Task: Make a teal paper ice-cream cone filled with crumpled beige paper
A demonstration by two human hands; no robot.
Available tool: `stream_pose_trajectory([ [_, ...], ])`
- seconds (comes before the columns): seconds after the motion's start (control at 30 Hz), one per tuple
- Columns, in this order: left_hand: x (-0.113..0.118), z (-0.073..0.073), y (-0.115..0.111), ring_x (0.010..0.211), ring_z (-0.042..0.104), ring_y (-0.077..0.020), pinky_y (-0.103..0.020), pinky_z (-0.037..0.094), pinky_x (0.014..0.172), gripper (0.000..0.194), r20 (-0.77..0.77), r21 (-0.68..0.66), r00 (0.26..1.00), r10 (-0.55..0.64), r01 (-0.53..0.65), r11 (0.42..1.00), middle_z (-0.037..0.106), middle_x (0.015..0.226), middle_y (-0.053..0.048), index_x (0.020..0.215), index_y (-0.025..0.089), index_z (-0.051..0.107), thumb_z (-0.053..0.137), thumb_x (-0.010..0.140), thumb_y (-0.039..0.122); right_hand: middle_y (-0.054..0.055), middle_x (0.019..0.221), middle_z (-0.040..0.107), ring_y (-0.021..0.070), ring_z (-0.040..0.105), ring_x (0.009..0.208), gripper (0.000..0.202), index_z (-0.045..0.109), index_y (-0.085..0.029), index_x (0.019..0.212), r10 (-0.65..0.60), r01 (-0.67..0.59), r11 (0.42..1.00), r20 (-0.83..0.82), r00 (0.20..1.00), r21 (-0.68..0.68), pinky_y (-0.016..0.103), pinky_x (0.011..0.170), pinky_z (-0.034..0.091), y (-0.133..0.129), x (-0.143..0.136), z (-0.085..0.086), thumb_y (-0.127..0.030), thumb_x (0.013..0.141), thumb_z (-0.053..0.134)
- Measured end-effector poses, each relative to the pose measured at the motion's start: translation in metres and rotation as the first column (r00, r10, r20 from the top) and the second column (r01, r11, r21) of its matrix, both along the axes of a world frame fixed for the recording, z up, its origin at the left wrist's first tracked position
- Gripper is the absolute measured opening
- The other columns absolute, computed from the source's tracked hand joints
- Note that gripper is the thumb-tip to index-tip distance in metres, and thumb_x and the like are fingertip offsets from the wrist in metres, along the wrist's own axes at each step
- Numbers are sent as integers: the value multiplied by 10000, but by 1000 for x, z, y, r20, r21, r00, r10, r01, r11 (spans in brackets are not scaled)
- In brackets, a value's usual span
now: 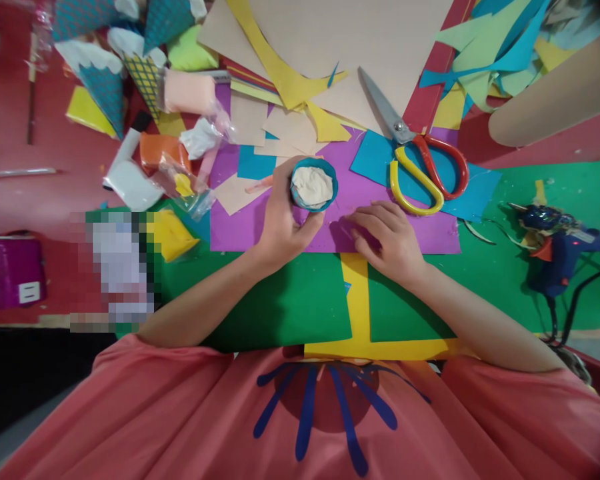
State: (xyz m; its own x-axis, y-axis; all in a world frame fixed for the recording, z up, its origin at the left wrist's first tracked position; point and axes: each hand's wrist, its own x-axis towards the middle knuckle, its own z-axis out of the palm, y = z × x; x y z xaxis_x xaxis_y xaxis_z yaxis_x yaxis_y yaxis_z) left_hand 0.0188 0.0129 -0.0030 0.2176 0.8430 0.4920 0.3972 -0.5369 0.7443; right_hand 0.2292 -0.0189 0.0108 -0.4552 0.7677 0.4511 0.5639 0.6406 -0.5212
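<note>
My left hand (287,223) is wrapped round a blue paper cone (337,189), whose round mouth faces up at me. A cream-white, wrinkled filling (312,187), perhaps soft clay, fills the mouth; the lower part of the cone is hidden. To its right, my right hand (387,240) hovers over or rests on a purple sheet (360,160), fingers loosely apart and holding nothing. Large scissors (405,133) with one red and one yellow handle lie beyond my right hand, partly over a blue paper piece (373,160).
Finished-looking paper cones with white tops (97,80) lie at the upper left, near packets of coloured clay (187,91). A blue glue gun (560,260) lies at the right. Paper offcuts (490,47) are heaped at the upper right, beside a cardboard tube (555,100). Green sheets (290,300) lie nearest me.
</note>
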Motion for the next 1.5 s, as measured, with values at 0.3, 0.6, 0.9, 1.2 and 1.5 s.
stream_pose_trajectory([
  [0.3,-3,-9,6,1158,610,-265,-474,511,1013,511,10,17,999,-49,49,999,574,1251,-107,1373,279,352,533,941,481,11,865,706,160,689,666,167,696,-268,937,-397,87,861,-555,731,-501,336,647,584,7,8,0,-392,954,585],
  [0.6,-1,-7,-1,1066,637,-231,-375,570,872,571,-138,108,986,-95,111,988,611,1182,-75,1315,252,408,694,828,337,31,1302,685,289,597,1276,345,623,-317,1292,-70,76,996,-137,988,39,559,1085,469,1,11,11,-356,980,481],
  [0.9,0,-11,-8,1069,673,-219,-355,595,863,537,-108,-27,970,-219,218,976,600,1206,-74,1323,257,374,642,881,403,10,1275,695,229,536,1285,437,527,-252,1408,11,-37,970,107,994,242,454,1220,330,-8,0,10,-384,996,462],
  [1.2,7,-18,-5,1175,657,-254,-423,578,928,698,10,0,974,-228,228,974,506,1307,-64,1427,357,280,664,846,408,-2,1307,691,236,542,1315,521,520,-254,1418,-105,41,959,219,970,280,481,1229,293,-13,-8,13,-527,1029,306],
  [1.5,11,-12,-5,1108,667,-218,-384,574,911,696,76,2,952,-295,296,955,526,1307,-83,1453,310,236,640,901,440,47,1273,696,241,545,1276,476,574,-189,1340,-43,8,972,144,989,236,485,1183,386,-9,-8,17,-487,1019,389],
])
